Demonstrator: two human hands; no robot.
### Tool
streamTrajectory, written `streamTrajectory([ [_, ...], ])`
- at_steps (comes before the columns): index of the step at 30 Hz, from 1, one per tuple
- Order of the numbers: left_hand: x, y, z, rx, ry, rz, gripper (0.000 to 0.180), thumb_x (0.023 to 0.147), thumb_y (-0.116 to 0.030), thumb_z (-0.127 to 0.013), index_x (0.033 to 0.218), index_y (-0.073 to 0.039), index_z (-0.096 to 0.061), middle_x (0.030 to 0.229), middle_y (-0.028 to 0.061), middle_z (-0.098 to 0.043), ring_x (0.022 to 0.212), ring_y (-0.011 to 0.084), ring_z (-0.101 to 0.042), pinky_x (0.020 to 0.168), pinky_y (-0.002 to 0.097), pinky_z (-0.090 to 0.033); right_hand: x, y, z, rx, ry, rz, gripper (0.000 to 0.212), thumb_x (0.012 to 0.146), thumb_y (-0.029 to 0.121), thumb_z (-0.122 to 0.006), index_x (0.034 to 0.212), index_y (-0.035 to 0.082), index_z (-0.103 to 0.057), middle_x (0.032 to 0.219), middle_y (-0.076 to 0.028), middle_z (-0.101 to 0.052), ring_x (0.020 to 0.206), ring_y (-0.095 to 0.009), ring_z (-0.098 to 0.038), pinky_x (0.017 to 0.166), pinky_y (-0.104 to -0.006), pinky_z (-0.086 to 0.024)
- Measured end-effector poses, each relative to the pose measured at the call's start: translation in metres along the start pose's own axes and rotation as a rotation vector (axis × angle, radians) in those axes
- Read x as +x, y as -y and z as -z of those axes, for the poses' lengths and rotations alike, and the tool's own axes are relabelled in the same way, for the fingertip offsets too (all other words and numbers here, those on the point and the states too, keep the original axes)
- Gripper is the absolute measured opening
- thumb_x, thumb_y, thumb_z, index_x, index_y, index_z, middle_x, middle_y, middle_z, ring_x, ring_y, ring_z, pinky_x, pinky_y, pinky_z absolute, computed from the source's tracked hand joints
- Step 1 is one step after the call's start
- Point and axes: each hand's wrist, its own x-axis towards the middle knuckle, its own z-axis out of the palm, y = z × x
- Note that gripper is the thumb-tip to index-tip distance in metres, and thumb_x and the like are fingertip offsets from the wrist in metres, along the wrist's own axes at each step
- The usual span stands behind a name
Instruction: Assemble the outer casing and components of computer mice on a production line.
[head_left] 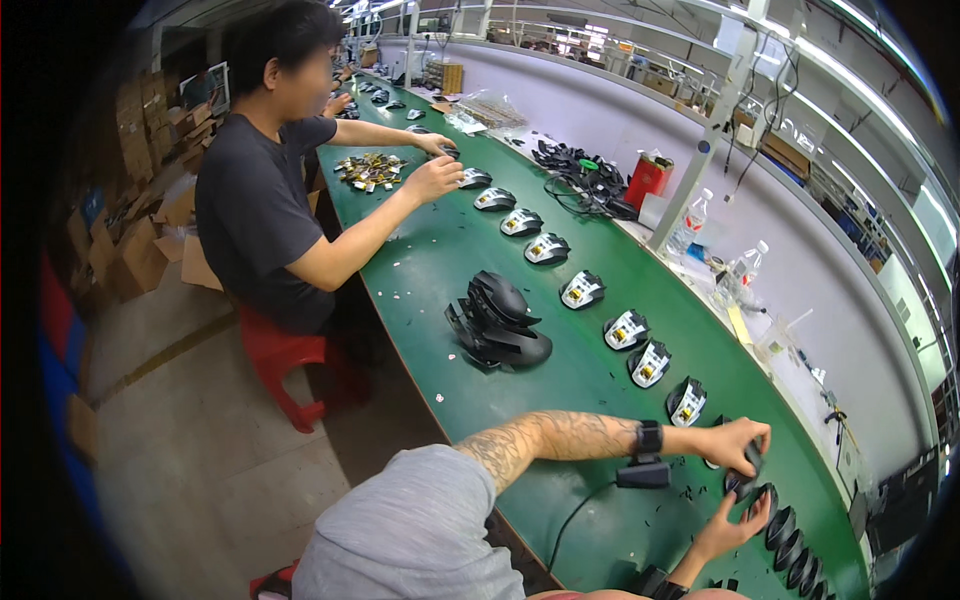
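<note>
Over the right part of the green bench, my left hand (733, 443) reaches across with fingers closed on a black curved mouse cover (752, 458). Just below it, my right hand (732, 530) grips a dark computer mouse body (738, 484) from the near side; its fingers partly hide it. Cover and body meet or nearly meet between the hands; I cannot tell whether they are joined. Beside the right hand runs a row of black mouse shells (790, 550). Up the bench from my left hand, opened mice (688, 402) with pale insides stand in a line.
Stacked black shells (497, 325) sit mid-bench. A co-worker (265, 200) on a red stool (290, 365) handles a mouse near a pile of small yellow-and-silver parts (370, 172). Plastic bottles (688, 222) and a red tin (650, 180) line the far edge. A cable (565, 525) hangs from my left wrist device.
</note>
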Motion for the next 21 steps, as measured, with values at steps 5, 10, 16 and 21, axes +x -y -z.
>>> streamTrajectory([
  [5, -0.035, 0.002, 0.012, 0.105, 0.266, 0.121, 0.049, 0.061, -0.006, -0.071, 0.1, 0.0, -0.042, 0.072, 0.0147, -0.059, 0.065, 0.0218, -0.059, 0.054, 0.0314, -0.045, -0.007, 0.037, -0.006, 0.068, 0.407, 0.315, 0.064, 0.066, -0.002, -0.066, 0.126, 0.005, -0.047, 0.125, -0.015, -0.047, 0.114, -0.032, -0.048, 0.094, -0.0382, -0.039],
  [10, -0.036, -0.002, 0.008, 0.068, 0.264, 0.181, 0.062, 0.063, -0.013, -0.074, 0.11, 0.001, -0.036, 0.069, 0.0139, -0.058, 0.061, 0.0212, -0.055, 0.055, 0.0321, -0.044, -0.009, 0.024, -0.001, 0.034, 0.387, 0.229, 0.063, 0.063, -0.003, -0.071, 0.123, 0.003, -0.05, 0.108, -0.013, -0.053, 0.095, -0.03, -0.055, 0.085, -0.0371, -0.043],
  [16, -0.032, 0.022, 0.0, -0.047, 0.206, 0.185, 0.02, 0.085, -0.017, -0.061, 0.08, 0.002, -0.058, 0.073, 0.0081, -0.063, 0.068, 0.0091, -0.057, 0.06, 0.0267, -0.047, -0.003, 0.016, -0.001, 0.025, 0.263, 0.087, 0.058, 0.064, 0.0, -0.074, 0.117, 0.002, -0.053, 0.104, -0.01, -0.056, 0.092, -0.021, -0.058, 0.081, -0.032, -0.048],
  [21, -0.046, 0.011, -0.007, -0.326, -0.022, 0.295, 0.014, 0.087, -0.012, -0.06, 0.081, 0.001, -0.06, 0.074, 0.0039, -0.063, 0.067, 0.0068, -0.058, 0.059, 0.0227, -0.048, -0.003, 0.017, -0.008, 0.383, 0.26, -0.13, 0.052, 0.062, -0.002, -0.075, 0.11, 0.0, -0.054, 0.104, -0.007, -0.055, 0.098, -0.018, -0.056, 0.086, -0.0312, -0.047],
])
